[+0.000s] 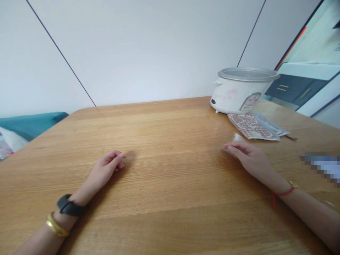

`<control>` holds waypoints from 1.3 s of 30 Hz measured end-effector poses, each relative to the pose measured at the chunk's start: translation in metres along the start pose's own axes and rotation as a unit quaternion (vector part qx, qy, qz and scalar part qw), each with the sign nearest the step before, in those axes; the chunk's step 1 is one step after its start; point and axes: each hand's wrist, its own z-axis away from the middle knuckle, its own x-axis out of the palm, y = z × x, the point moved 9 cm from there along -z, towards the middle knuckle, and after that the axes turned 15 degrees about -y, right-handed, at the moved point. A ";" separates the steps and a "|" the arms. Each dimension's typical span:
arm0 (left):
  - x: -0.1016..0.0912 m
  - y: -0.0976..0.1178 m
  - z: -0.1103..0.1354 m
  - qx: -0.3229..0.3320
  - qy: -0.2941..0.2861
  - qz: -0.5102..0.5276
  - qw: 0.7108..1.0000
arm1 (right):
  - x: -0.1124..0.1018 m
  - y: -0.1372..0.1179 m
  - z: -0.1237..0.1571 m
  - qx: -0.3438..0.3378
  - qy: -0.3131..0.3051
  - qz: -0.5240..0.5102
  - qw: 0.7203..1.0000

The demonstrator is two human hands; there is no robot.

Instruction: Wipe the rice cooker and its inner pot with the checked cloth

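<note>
My left hand [107, 165] rests low over the wooden table [164, 170], its fingers curled and the thumb against the index finger. Nothing shows between them. On the other side, my right hand [248, 156] is closed in a pinch, palm inward. A small crumpled whitish, see-through piece [237, 137] pokes out behind its fingers; it looks like thin plastic, but most of it is hidden and blurred. Just beyond that hand lies a folded patterned cloth [252, 126] in red-brown and white with a grey-blue edge.
A white rice cooker [235, 94] without a lid stands at the back right, close to the wall [148, 49]. A pixelated flat object [325, 166] lies at the right. Teal fabric [32, 124] and a white bag [10, 143] are beyond the table's left edge.
</note>
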 end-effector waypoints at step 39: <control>-0.002 0.010 0.002 -0.008 0.045 -0.011 0.999 | -0.074 -0.061 -0.130 -0.144 0.018 0.338 0.930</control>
